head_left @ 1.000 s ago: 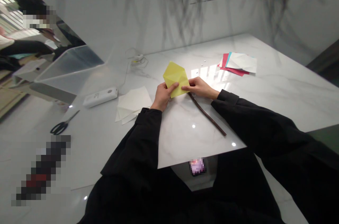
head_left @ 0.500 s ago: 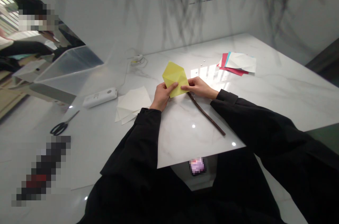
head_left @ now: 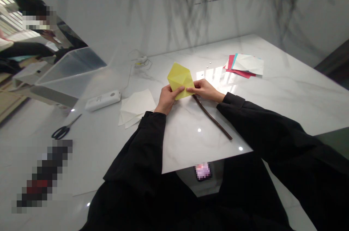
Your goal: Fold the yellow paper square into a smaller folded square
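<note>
Left hand (head_left: 165, 99): gripped the yellow paper (head_left: 178, 77) by its lower left, thumb on top
Right hand (head_left: 206, 90): pinched its lower right edge
Paper: sat between both hands, mid-frame
Dark stick (head_left: 212, 118): lay below, slanting lower right

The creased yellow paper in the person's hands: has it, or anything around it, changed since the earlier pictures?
Nothing visibly changed: the left hand and right hand keep holding the creased yellow paper, and neither has let go. The thin dark-brown stick, black-handled metal scissors and loose off-white paper sheets stayed put.
</note>
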Motion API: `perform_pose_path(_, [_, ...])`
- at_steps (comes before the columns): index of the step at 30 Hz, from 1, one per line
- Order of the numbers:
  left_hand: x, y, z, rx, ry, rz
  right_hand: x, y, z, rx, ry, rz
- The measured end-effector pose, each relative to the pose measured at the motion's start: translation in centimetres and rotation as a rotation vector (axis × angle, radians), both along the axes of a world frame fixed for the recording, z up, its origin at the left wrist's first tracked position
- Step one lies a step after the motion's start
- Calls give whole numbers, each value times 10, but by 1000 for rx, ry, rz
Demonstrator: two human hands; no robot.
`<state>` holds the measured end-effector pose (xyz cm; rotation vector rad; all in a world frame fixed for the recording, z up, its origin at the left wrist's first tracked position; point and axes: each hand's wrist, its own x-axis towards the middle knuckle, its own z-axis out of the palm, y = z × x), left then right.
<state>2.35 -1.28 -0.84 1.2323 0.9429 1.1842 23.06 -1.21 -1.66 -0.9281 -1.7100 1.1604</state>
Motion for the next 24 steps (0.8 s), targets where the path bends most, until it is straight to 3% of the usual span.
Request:
perform_pose_path(16, [2, 0, 0, 4, 14, 41, -1, -5, 7, -12, -21, -9])
perform_pose_path(24, [2, -1, 0, 8, 18, 19, -1, -2, 2, -22, 32, 8])
